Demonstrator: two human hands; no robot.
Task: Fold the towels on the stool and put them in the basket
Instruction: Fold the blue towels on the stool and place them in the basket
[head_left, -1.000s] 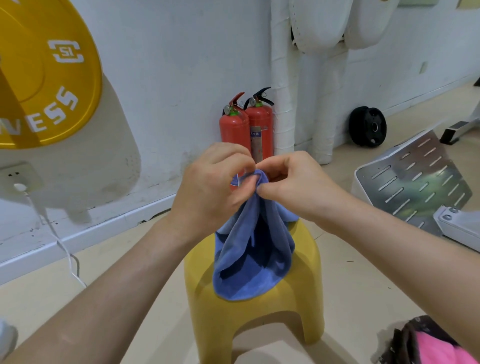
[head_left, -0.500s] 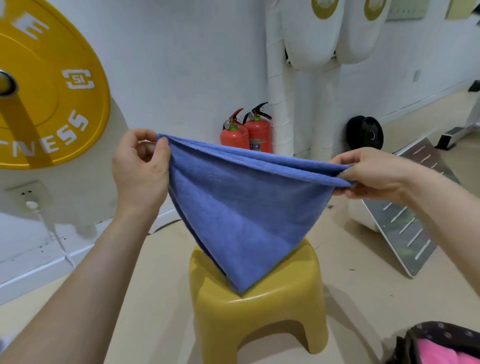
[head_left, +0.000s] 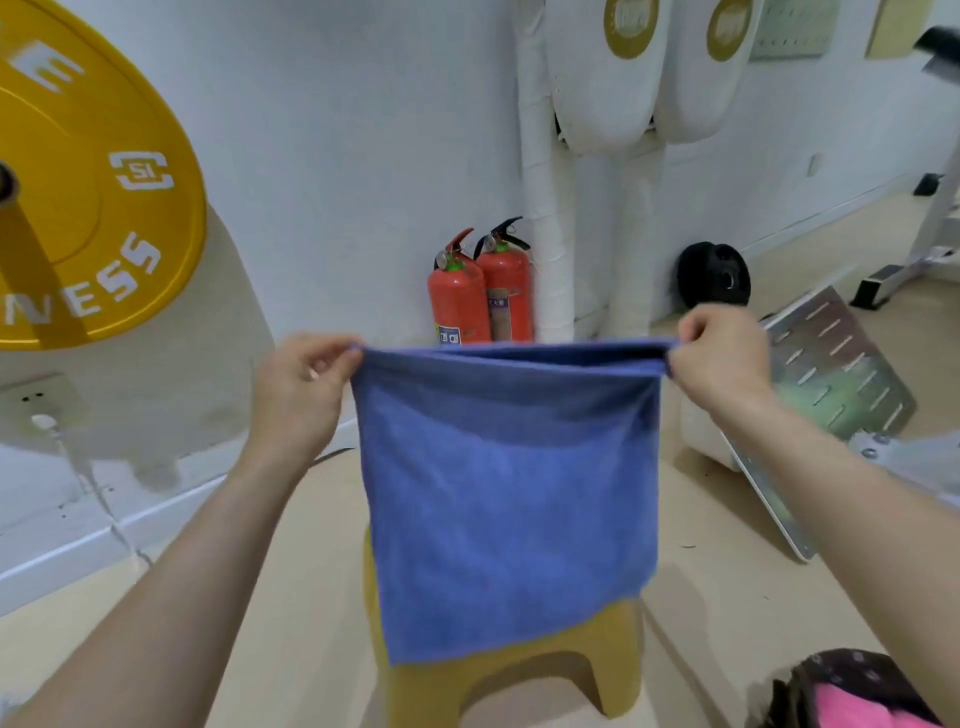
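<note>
Head view: left hand (head_left: 298, 395) and right hand (head_left: 719, 364) pinch the blue towel's (head_left: 509, 499) top corners above the yellow stool (head_left: 519, 675)

The left hand (head_left: 298, 395) and right hand (head_left: 719, 364) pinch the top corners of a blue towel (head_left: 509, 493), which hangs flat over the yellow stool (head_left: 519, 675). A dark basket (head_left: 826, 675) holding pink cloth (head_left: 872, 709) sits on the floor right of the stool.

- A white wall (head_left: 337, 130) is met by a beige floor (head_left: 727, 597).
- Two red fire extinguishers (head_left: 458, 304) are stood against the wall, beside a white wrapped pipe (head_left: 540, 182).
- A yellow weight plate (head_left: 104, 182) is seen at left, a black weight plate (head_left: 714, 275) by the wall.
</note>
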